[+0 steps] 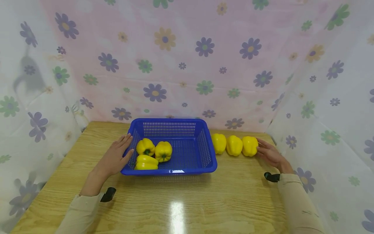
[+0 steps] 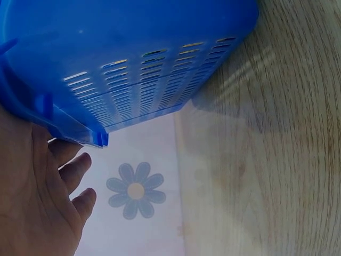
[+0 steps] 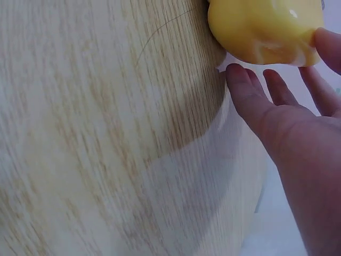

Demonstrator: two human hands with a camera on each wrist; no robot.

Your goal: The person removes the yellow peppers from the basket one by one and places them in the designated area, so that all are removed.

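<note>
The right-hand pepper (image 1: 249, 146) stands on the table (image 1: 239, 198) at the outer end of a row of three, to the right of the basket (image 1: 169, 171). The right hand (image 1: 270, 154) is at its right side, fingers extended and loosely spread, not clenched; in the right wrist view the thumb meets the yellow skin, while the other fingertips lie close below it, though the angle makes it hard to say which of them touch. The middle pepper (image 1: 234, 145) is just beside it, and the inner pepper (image 1: 219, 143) sits against or very near the basket's right wall. The basket is blue, with slotted walls, and three more yellow peppers lie grouped in its left half: a back pepper (image 1: 145, 146), a stem-forward pepper (image 1: 163, 151) and a front pepper (image 1: 146, 162) on its side, partly hidden by the near rim. The left hand (image 1: 112, 159) rests on the basket's left rim, released rather than grasping, its fingers fairly straight. Both arms wear beige sleeves (image 1: 299, 200), each with a black piece (image 1: 272, 177) at the wrist. The table has a wood grain and a bright glare near its front; behind it hangs a pink flowered cloth (image 1: 187, 52), with paler flowered cloth at both sides.
</note>
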